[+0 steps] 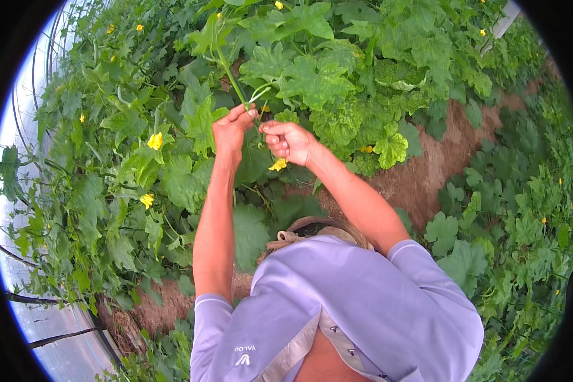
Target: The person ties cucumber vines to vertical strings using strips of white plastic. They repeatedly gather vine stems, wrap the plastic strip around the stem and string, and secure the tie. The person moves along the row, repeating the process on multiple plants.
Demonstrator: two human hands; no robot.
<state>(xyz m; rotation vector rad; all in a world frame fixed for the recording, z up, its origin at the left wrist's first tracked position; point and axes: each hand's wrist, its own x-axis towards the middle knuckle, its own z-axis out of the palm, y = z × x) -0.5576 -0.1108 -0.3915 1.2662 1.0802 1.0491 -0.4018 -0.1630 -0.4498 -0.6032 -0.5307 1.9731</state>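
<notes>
My left hand (234, 128) is closed around a green vine stem (230, 76), thumb and fingers pinching it near a joint where side stalks branch off. The stem runs up from the fist to leaves and a small yellow bud. Close beside it on the right, my right hand (288, 141) has thumb and forefinger pinched at something thin just below the joint; what lies between the fingertips is too small to tell. A yellow flower (278, 164) hangs just under my right hand. Broad lobed leaves (315, 81) spread to the right of the stem.
Dense climbing vines (90, 200) with yellow flowers (155, 141) fill the left. A strip of bare brown soil (429, 176) runs between the plants and another leafy row (520, 248) on the right. Clear plastic sheeting (62, 351) with dark curved ribs stands at the far left.
</notes>
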